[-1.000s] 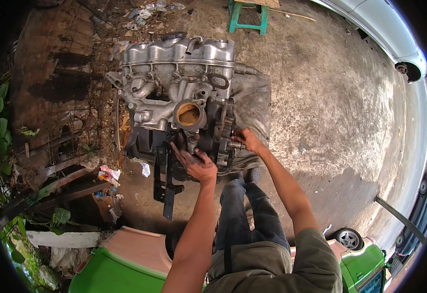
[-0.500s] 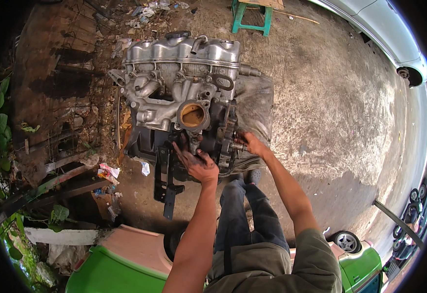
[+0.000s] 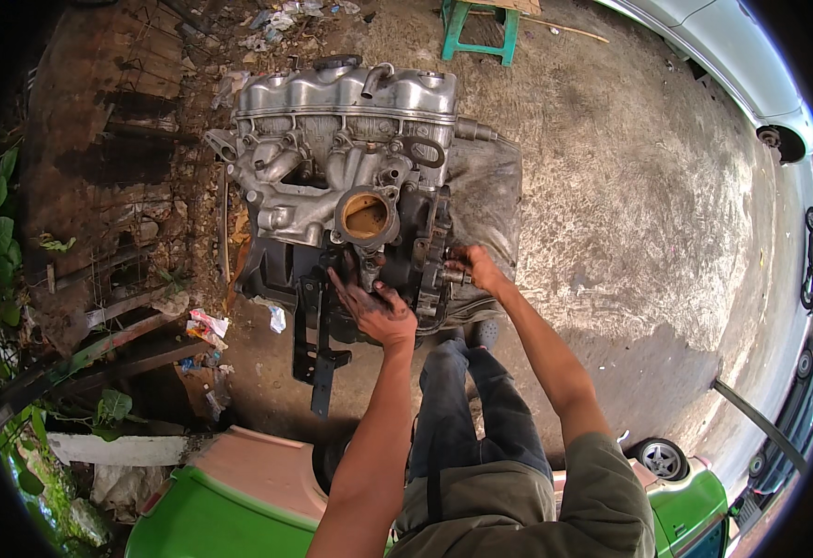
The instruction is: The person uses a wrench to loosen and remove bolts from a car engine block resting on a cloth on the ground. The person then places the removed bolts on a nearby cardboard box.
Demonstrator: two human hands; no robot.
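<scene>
The engine (image 3: 318, 212) seems heavy, rigid; beside curled right fingers (image 3: 467, 255), hold unclear, grip the metal cylinder (image 3: 451, 276); left fingers (image 3: 352, 299) splay, seemingly empty.

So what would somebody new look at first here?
Probably the big silvery engine, just left of the upper middle, with its round brownish opening. Then the dark-smudged left hand below that opening and the right hand at the engine's lower right. Bright green car bodywork stands out at the bottom left.

left hand (image 3: 378, 312): near engine (image 3: 318, 202) | right hand (image 3: 476, 267): engine's right side | green stool (image 3: 479, 47): beyond
</scene>
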